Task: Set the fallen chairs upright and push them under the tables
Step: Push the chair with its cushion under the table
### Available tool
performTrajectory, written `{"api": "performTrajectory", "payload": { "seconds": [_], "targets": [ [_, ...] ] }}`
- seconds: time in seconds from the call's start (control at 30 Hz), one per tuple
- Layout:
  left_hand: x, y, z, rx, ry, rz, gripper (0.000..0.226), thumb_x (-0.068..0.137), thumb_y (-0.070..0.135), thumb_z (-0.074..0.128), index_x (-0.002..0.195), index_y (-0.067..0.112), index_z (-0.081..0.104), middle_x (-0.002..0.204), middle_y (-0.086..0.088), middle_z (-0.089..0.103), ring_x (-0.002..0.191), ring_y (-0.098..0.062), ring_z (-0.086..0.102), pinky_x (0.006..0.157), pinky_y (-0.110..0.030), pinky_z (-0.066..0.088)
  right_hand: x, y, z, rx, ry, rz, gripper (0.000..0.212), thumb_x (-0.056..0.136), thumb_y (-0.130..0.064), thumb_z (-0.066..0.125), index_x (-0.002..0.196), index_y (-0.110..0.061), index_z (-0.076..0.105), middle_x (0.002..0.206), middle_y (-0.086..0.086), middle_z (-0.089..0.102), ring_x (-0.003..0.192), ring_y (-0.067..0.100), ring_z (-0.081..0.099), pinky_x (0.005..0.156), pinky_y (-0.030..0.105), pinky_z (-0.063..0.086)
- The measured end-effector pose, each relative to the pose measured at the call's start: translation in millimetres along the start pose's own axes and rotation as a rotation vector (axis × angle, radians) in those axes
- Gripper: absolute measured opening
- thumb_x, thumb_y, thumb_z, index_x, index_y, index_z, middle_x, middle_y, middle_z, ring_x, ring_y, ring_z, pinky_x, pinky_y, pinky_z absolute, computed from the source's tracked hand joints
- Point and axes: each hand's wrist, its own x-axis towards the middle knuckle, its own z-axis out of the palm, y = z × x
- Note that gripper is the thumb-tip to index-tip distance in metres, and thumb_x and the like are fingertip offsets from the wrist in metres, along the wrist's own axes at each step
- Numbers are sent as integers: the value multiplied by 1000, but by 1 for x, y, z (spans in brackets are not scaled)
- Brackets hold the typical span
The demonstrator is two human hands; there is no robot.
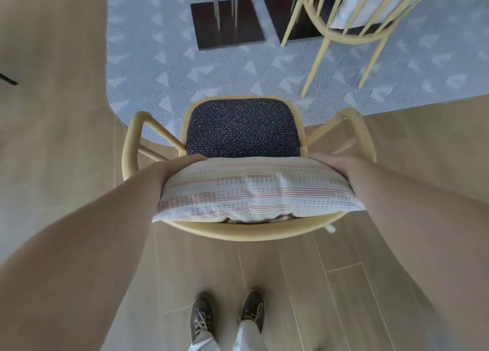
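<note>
Head view: the yellow tube-frame armchair with a dark speckled seat (243,128) stands upright across the near edge of the grey patterned rug (158,67). Its back is towards the person and its seat front points at the dark square table bases (227,25). The left hand (180,165) and right hand (333,162) each clasp one end of the pale striped back cushion (254,192), fingers curled over it, probably to steer a straight push.

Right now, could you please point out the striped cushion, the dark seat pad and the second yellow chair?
striped cushion (259,189), head view, middle of its top face.
dark seat pad (242,127), head view, centre of the speckled fabric.
second yellow chair (318,64), head view, on its nearest leg.
</note>
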Motion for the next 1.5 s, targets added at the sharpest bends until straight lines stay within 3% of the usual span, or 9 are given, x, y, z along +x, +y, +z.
{"api": "performTrajectory", "payload": {
  "seconds": [0.1,0.2,0.27,0.37,0.47,0.67,0.8,1.17,1.5],
  "targets": [
    [-21,2,1,-34,72,9,49,95,64,62,104,18,77,97,-11,81,76,-26,80,73,-35,61,-9,0,3,108,-7,-90,41,102,-60,54,103,-21,67,98,7,68,86,22,65,73,36,48],
    [-62,7,16,67,359,300,44,93,69,63,122,38,72,121,7,77,114,-24,74,94,-36,56,-18,1,11,-56,186,-382,53,105,-59,50,138,-19,61,133,4,65,122,26,63,101,38,48],
    [-91,4,36,180,396,642,18,94,66,63,108,58,71,111,34,71,114,4,65,90,-22,48,-36,8,27,-227,254,-625,65,100,-67,51,150,-26,51,139,-3,59,129,22,58,93,30,46],
    [-123,-20,76,352,349,950,36,81,71,68,104,45,78,111,21,73,105,1,66,94,-25,47,-72,36,63,-519,388,-904,85,86,-84,45,149,-27,54,144,-1,57,132,22,55,108,44,47],
    [-133,-51,108,851,627,1180,65,70,85,60,108,35,79,110,10,68,102,-19,55,94,-40,39,-93,63,102,-687,749,-1147,72,85,-75,54,128,-19,69,123,3,63,115,26,60,97,43,52],
    [-114,-75,121,1320,536,700,68,86,74,61,146,44,48,141,8,64,131,-26,58,112,-43,36,-93,71,126,-1031,586,-856,62,95,-71,54,138,-27,59,126,-1,72,117,24,66,104,42,49],
    [-96,-50,123,1368,544,690,42,96,66,52,127,40,64,118,5,73,109,-27,69,83,-39,48,-80,44,124,-1111,519,-768,50,96,-69,52,116,-26,69,101,0,74,89,27,70,71,38,54],
    [-73,-13,110,1447,532,721,38,102,56,42,110,34,72,98,5,76,93,-26,73,77,-38,52,-56,19,91,-1157,545,-818,29,95,-47,57,90,-23,72,61,-7,44,63,26,58,63,35,51],
    [-38,94,73,1429,530,624,30,102,47,45,113,35,71,98,9,76,102,-25,73,85,-40,51,-13,-61,6,-1156,498,-845,28,96,-45,59,92,-21,74,62,-8,40,63,25,56,62,35,48]
  ]
}}
